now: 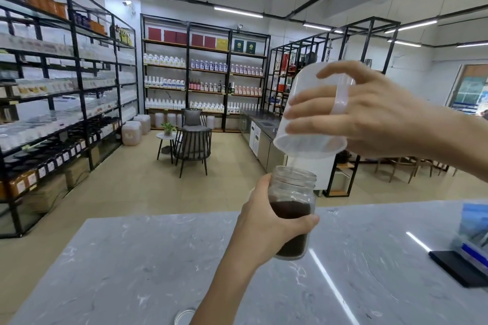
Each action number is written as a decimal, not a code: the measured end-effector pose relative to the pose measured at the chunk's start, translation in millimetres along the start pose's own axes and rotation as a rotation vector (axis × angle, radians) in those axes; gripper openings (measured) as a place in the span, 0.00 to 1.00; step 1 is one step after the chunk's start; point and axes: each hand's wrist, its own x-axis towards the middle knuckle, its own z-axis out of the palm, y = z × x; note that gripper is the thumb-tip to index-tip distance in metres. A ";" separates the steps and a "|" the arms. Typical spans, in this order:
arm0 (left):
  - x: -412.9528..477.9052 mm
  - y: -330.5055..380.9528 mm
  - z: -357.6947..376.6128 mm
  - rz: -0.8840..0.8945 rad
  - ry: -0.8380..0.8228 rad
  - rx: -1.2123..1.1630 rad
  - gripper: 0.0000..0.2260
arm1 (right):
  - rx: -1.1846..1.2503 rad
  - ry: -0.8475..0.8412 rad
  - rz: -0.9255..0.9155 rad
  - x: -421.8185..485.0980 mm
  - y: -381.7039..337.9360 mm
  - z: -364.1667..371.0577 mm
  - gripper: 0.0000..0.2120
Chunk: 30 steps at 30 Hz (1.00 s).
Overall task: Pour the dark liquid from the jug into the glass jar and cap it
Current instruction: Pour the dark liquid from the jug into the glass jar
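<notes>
1. Lid [184, 317] lies on the grey counter [132, 258], at the near edge
2. Glass jar [293, 208], uncapped and over half full of dark liquid, is gripped by the left hand [266, 229] above the counter
3. Right hand [369, 111] clasps the tipped, nearly empty jug [311, 103], rim just above the jar mouth

Jar [292, 208]: held above counter [158, 258] in left hand [266, 227], liquid [290, 210] inside. Jug [311, 111]: directly above jar, upended, mouth down, in right hand [369, 111]. Lid [184, 316]: on counter, near edge, left of left forearm. Tray [459, 269]: on counter, far right. Shelves [203, 74]: behind counter, across floor.
</notes>
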 end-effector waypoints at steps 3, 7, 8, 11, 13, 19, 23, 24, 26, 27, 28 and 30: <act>0.1 1.8 -3.5 -0.001 0.012 0.021 0.31 | -0.003 -0.002 -0.048 -0.7 -3.8 2.7 0.35; -0.8 4.2 -7.7 -0.002 0.020 0.034 0.32 | -0.020 0.021 0.008 -4.1 -1.9 2.1 0.35; -1.0 4.9 -7.9 -0.004 0.021 0.038 0.32 | -0.026 0.018 -0.004 -4.0 -2.6 3.4 0.34; -2.0 7.1 -7.2 0.009 0.029 0.076 0.32 | -0.057 -0.012 -0.034 -5.9 -3.1 6.9 0.34; -1.8 7.0 -6.0 0.004 0.045 0.076 0.32 | -0.061 -0.001 0.016 -7.1 -2.0 5.9 0.34; -2.5 4.5 -0.1 -0.017 0.056 0.134 0.31 | -0.074 -0.036 0.034 -14.5 -6.8 8.7 0.34; -1.9 2.0 4.4 -0.043 0.041 0.146 0.31 | -0.099 -0.060 -0.041 -17.7 -21.3 17.1 0.30; -1.8 0.8 5.7 -0.044 0.040 0.152 0.31 | -0.099 -0.066 -0.028 -19.1 -20.8 18.1 0.30; -1.5 -1.5 8.2 -0.049 0.054 0.153 0.32 | -0.080 -0.058 0.070 -21.1 -16.8 16.6 0.33; -1.0 -2.8 9.2 -0.053 0.058 0.151 0.32 | -0.082 -0.054 0.086 -21.2 -18.1 17.3 0.32; -0.9 -4.2 10.2 -0.059 0.054 0.152 0.31 | -0.090 -0.058 0.059 -21.3 -22.6 20.1 0.30; -0.8 -7.2 12.5 -0.067 0.031 0.164 0.31 | -0.108 -0.093 -0.015 -23.4 -31.5 26.5 0.29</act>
